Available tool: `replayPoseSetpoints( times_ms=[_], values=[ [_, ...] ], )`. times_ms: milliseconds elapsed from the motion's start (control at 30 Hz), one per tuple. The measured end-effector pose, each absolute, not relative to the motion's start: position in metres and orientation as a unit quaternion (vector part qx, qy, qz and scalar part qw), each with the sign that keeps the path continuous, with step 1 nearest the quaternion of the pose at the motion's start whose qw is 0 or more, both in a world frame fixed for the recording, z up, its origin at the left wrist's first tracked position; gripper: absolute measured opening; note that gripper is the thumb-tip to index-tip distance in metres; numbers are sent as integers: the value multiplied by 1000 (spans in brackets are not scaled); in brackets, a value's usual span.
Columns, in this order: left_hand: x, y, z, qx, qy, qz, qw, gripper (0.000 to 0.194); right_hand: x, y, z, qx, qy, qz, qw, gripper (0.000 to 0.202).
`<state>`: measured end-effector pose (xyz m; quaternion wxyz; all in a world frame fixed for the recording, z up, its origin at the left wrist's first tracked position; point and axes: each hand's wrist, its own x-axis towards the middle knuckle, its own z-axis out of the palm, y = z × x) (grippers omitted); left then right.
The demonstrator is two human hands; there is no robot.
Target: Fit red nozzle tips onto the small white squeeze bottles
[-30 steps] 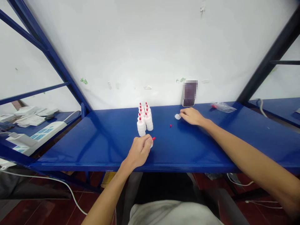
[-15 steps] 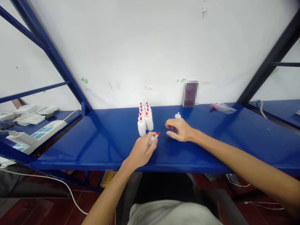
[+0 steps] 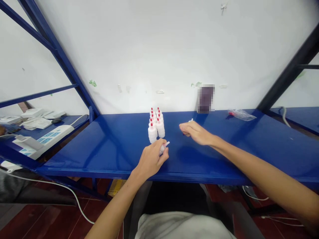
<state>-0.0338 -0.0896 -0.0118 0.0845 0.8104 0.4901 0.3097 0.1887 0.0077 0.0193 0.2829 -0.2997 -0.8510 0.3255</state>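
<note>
My left hand (image 3: 153, 157) is closed around a small white squeeze bottle (image 3: 162, 149), mostly hidden by the fingers. Its pale pointed nozzle tilts up to the right, with no red cap on it. To the right, apart from the bottle, my right hand (image 3: 195, 132) is held over the table with its fingers pinched together. A small dark reddish bit, seemingly the red cap (image 3: 184, 134), shows under its fingertips; the rest is hidden. Just behind that hand, a white nozzle tip (image 3: 191, 120) peeks out. Beyond my left hand, several white bottles (image 3: 160, 128) with red caps stand upright in two rows.
A blue table (image 3: 112, 149) meets the white wall. A blurred-out box-like object (image 3: 205, 99) leans at the back; a clear plastic bag (image 3: 241, 115) with something red lies farther right. At left are a power strip (image 3: 56, 134), white boxes and papers (image 3: 37, 122).
The red tip on the held bottle is gone, leaving its pale nozzle bare. My right hand has closed its fingers and now covers most of the white nozzle piece behind it.
</note>
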Motion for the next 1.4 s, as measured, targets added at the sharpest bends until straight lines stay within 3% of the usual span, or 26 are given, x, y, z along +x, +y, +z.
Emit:
replayPoseSetpoints(
  times_ms=[100, 200, 267, 433, 600, 800, 900, 1000, 1167, 1300, 1400],
  values=[
    [-33, -90, -9, 815, 485, 293, 118, 17, 210, 29, 22, -373, -906, 143, 142, 28],
    [-33, -89, -8, 815, 489, 288, 121, 17, 219, 41, 15, -428, -898, 96, 21, 22],
    [-33, -89, -8, 816, 490, 283, 121, 18, 219, 44, 10, -447, -890, 90, -4, 20],
    [-33, -88, -7, 813, 492, 283, 128, 21, 220, 41, 19, -457, -882, 86, 72, 21],
    [-33, -87, -9, 807, 495, 291, 138, 28, 202, 18, 28, -313, -899, 225, 209, 19],
    [-34, -85, -9, 812, 465, 310, 170, 34, 162, -19, 16, -202, -916, 251, 240, 30],
    [-34, -85, -9, 782, 499, 330, 172, 38, 171, -6, 16, -251, -889, 248, 291, 31],
    [-34, -86, -8, 764, 524, 338, 165, 41, 201, 28, 19, -411, -821, 163, 361, 28],
    [-36, -89, -9, 775, 505, 347, 155, 48, 240, 75, 14, -605, -726, 61, 322, 23],
    [-38, -90, -10, 779, 491, 353, 167, 45, 238, 82, 7, -646, -710, 76, 271, 24],
    [-37, -89, -8, 774, 490, 352, 192, 33, 235, 80, 9, -616, -730, 59, 292, 26]
  ],
)
